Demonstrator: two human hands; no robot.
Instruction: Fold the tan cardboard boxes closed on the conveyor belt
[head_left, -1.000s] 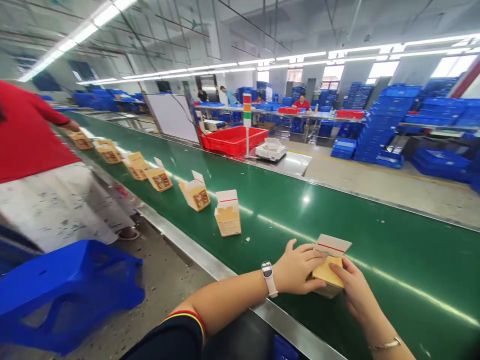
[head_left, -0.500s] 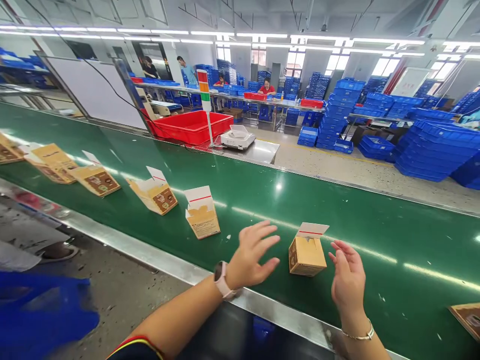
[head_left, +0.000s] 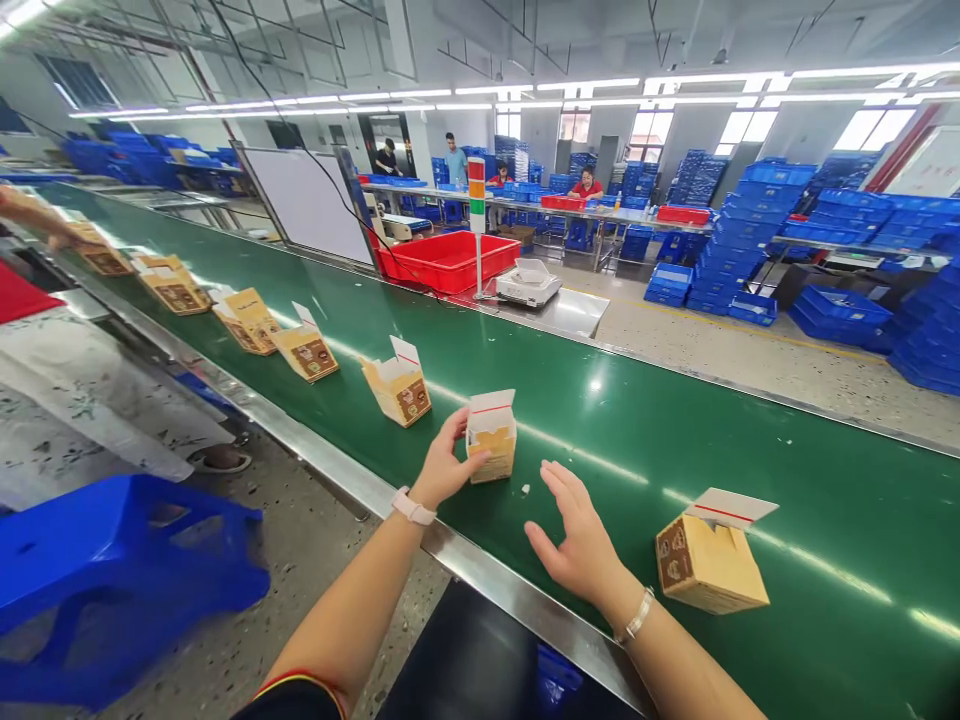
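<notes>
My left hand (head_left: 448,462) is on a small tan cardboard box (head_left: 493,465), its thumb across the front and its fingers at the left side. The box stands upright with its white flap, marked by a red strip, raised at the back. To the right of that box, my right hand (head_left: 571,530) hovers over the green conveyor belt (head_left: 600,430), fingers stretched and holding nothing. Further right sits another carton (head_left: 712,565), its top panel folded in and its white flap up.
Several open cartons, such as this one (head_left: 397,385), line the belt to the left. A person's arm (head_left: 34,212) reaches in at far left. Across the belt are a red bin (head_left: 450,265), a scale (head_left: 529,284) and a signal light (head_left: 476,195). A blue stool (head_left: 120,570) stands lower left.
The view has swung left. My left hand has moved from above the belt onto the open box to its left. My right hand has left the folded carton's side and also moved left.
</notes>
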